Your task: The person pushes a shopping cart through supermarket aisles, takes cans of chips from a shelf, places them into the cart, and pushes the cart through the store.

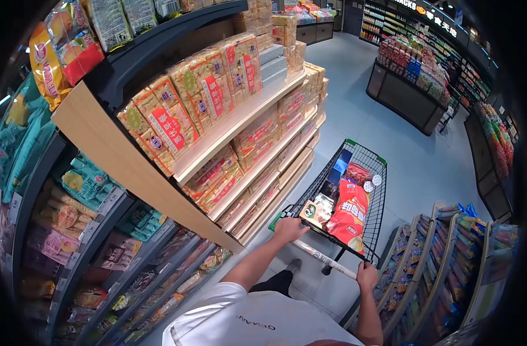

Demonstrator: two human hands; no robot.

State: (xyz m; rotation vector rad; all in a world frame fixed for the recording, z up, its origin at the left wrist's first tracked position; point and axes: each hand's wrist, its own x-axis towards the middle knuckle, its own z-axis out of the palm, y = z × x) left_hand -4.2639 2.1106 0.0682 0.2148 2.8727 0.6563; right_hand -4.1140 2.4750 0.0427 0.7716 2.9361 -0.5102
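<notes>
A black wire shopping cart point(380, 202) with green corners stands in front of me. My left hand point(289, 230) rests at the left end of its white handle point(324, 259), fingers curled over it and the thumb stretched along the rim. At the right end, my right hand point(366, 276) is wrapped round the handle. Inside the cart lie a large red snack bag point(350, 212), a blue box point(339, 164), a red package point(357, 172), two round-topped containers point(376, 180) and a small box with a green logo point(316, 213).
Wooden shelves point(240, 132) with packaged crackers rise at the left, beside dark shelves point(90, 225) of bagged snacks. Curved racks point(433, 259) of colourful packets stand close on the right. Display islands point(403, 95) are farther ahead on the grey floor point(347, 104).
</notes>
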